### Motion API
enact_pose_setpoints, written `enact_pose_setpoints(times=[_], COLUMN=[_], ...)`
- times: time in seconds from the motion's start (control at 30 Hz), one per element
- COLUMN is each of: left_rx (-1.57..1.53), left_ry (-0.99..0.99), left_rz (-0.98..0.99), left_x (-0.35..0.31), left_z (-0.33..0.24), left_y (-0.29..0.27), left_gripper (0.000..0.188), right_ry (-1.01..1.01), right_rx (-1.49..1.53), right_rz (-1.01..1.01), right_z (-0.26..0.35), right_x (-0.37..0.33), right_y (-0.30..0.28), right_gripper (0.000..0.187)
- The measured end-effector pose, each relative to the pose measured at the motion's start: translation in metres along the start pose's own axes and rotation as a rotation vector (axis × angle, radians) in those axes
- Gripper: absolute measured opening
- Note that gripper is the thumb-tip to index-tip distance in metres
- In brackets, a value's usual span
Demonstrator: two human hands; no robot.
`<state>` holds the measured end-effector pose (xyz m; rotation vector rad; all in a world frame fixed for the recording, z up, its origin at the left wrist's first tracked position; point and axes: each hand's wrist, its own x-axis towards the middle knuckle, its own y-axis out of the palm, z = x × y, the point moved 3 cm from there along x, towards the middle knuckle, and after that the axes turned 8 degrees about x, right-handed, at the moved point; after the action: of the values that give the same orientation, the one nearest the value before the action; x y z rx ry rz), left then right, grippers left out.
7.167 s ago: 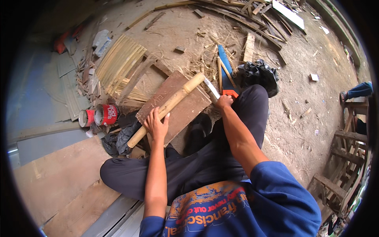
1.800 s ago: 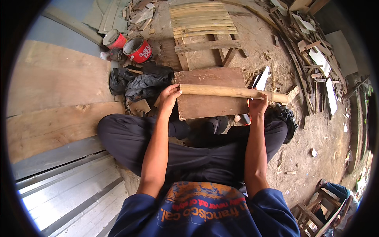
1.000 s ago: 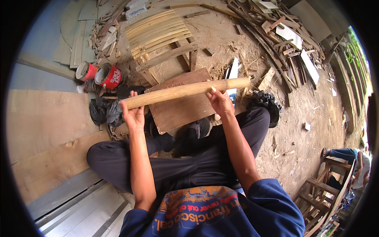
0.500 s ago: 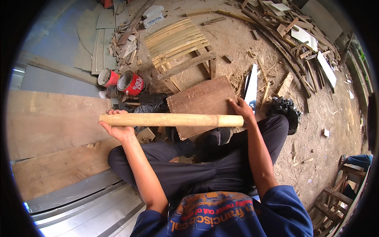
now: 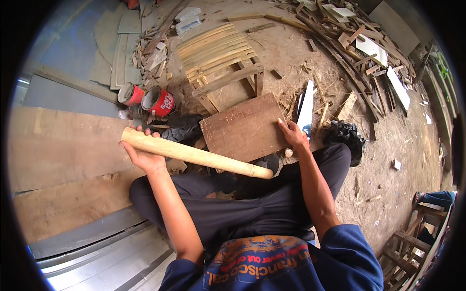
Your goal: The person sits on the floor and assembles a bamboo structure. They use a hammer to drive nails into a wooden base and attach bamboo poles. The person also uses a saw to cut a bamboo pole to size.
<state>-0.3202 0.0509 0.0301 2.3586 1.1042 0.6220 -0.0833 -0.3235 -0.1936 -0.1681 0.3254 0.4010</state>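
My left hand [image 5: 144, 151] is wrapped around the thick end of a pale bamboo pole [image 5: 194, 155]. The pole slants down to the right across my lap, its far end free above my shoes. Beyond it a flat brown wooden board [image 5: 245, 127] is tilted, partly covered by the pole along its near edge. My right hand [image 5: 294, 134] grips the board's right edge, fingertips on its face and the rest of the grip partly hidden. Just past that hand lies a handsaw [image 5: 306, 109] with a broad pale blade and a blue part near its lower end.
A low slatted bamboo bench [image 5: 218, 53] stands ahead. Two red paint cans [image 5: 158, 101] sit at left, near plywood sheets [image 5: 77, 150]. A black plastic bag [image 5: 345, 140] rests by my right knee. Scrap wood [image 5: 369, 53] is heaped far right; another person's leg [image 5: 437, 198] shows at the right edge.
The bamboo pole has swung from level to slanting, its right end dropping toward my lap and away from my right hand. The board has shifted slightly, with my right hand still at its edge.
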Motion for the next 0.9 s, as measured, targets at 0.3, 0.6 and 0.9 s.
enact_pose_setpoints(times=[0.3, 0.6, 0.9], left_rx=[0.121, 0.096, 0.133], left_ry=[-0.040, -0.053, 0.054], left_rz=[0.036, 0.120, 0.357], left_x=[-0.003, -0.001, 0.008], left_z=[0.011, 0.019, -0.027], left_y=[0.032, 0.071, 0.161], left_gripper=[0.064, 0.064, 0.066], right_ry=[-0.001, -0.059, 0.167], right_rx=[0.067, 0.065, 0.601], right_rz=[-0.004, -0.016, -0.308], right_z=[-0.002, -0.025, -0.081], right_x=[0.018, 0.027, 0.043], right_y=[0.016, 0.001, -0.034], right_gripper=[0.051, 0.050, 0.052])
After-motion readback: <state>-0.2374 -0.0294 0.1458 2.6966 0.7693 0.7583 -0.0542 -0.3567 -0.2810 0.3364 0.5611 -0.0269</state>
